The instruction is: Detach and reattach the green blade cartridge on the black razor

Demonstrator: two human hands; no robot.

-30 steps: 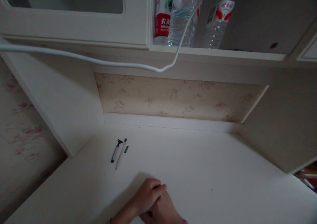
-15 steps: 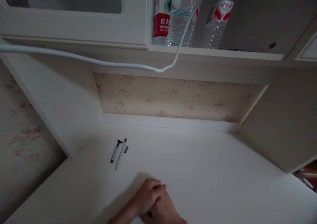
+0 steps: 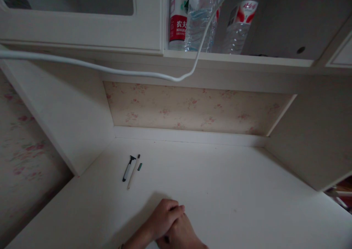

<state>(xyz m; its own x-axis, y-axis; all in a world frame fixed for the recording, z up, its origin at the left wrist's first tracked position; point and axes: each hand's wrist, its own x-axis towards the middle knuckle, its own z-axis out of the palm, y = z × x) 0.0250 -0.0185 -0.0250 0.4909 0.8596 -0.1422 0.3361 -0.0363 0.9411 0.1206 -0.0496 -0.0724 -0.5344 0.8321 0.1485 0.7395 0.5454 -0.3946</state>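
Both hands rest together on the white desk [image 3: 233,190] at the bottom middle. My left hand [image 3: 162,216] lies curled over my right hand [image 3: 183,234], fingers folded; I see nothing held in either. Up and to the left of them lie a black-and-white pen [image 3: 128,168], a thin pale pencil [image 3: 133,171] and a small green cap or eraser [image 3: 140,166], all apart from the hands.
A shelf above holds three water bottles [image 3: 202,18], one with a red label [image 3: 177,19]. A white cable [image 3: 110,70] droops across the front of the shelf. Floral wallpaper [image 3: 192,107] backs the desk; white side panels close it in left and right.
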